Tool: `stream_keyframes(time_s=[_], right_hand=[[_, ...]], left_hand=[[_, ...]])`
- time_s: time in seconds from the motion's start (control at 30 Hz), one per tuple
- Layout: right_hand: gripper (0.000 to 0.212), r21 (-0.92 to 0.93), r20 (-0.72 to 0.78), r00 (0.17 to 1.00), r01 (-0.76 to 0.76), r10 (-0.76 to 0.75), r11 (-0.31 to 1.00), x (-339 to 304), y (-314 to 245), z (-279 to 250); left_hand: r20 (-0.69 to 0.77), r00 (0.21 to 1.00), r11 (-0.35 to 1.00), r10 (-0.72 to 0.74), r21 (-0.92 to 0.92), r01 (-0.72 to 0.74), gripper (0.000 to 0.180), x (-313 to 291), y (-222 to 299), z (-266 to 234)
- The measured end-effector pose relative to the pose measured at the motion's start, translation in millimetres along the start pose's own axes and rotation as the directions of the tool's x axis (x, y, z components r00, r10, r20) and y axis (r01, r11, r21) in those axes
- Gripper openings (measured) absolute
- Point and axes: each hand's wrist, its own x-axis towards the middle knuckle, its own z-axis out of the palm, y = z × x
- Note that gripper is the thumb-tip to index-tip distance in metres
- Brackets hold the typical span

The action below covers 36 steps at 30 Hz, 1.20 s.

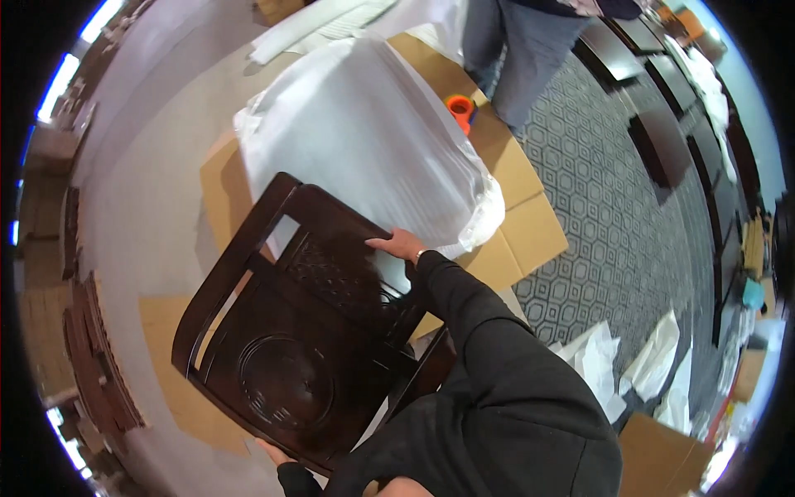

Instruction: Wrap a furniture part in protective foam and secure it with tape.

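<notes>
A dark, glossy wooden furniture panel point(290, 331) is tilted in front of me, with a round carved medallion, a patterned section and narrow slots along its frame. My right hand point(402, 246) is closed over its far right edge, thumb lying on the face. Down at the near left edge, my left hand point(276, 455) grips the panel's rim; most of its fingers are hidden underneath. Just beyond the panel lies a large flat piece wrapped in white foam sheet point(356, 132), resting on opened cardboard point(522, 224). An orange tape dispenser point(460, 112) sits at the cardboard's far right.
Another person's legs point(526, 50) stand at the far side by the cardboard. Several dark wooden boards point(662, 149) lie on the patterned carpet point(580, 174) at right. Crumpled white foam pieces point(596, 369) are scattered near my right arm. Stacked brown pieces point(99, 356) line the left.
</notes>
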Motion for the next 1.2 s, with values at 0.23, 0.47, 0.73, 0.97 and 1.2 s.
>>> stream_keyframes(time_s=[0.23, 0.47, 0.73, 0.97, 1.2], right_hand=[[0.097, -0.053, 0.065, 0.997, -0.028, 0.031, 0.998, -22.3, -23.1, -26.8], [0.1, -0.137, 0.059, 0.997, -0.045, 0.054, 0.99, -32.1, -25.4, -31.2], [0.097, -0.086, 0.025, 0.998, -0.063, 0.065, 0.994, -41.1, -19.0, -32.6], [0.096, -0.1, -0.011, 0.994, -0.111, 0.11, 0.989, -44.4, -22.3, -40.6], [0.092, 0.005, -0.02, 0.995, -0.099, 0.099, 0.995, -40.7, -9.7, -44.5]], left_hand=[[-0.131, 0.991, 0.997, 0.021, 0.071, -0.011, 0.079, -16.7, 3.7, 20.8], [-0.185, 0.982, 0.995, 0.024, 0.099, -0.005, 0.084, -37.3, 17.3, 39.9], [-0.164, 0.985, 0.986, 0.046, 0.167, -0.018, 0.087, -26.3, 18.7, 30.3], [-0.173, 0.985, 0.982, 0.03, 0.19, 0.003, 0.086, -16.9, 28.2, 34.7], [-0.185, 0.982, 0.981, 0.042, 0.193, -0.006, 0.088, 0.4, 27.2, 34.2]])
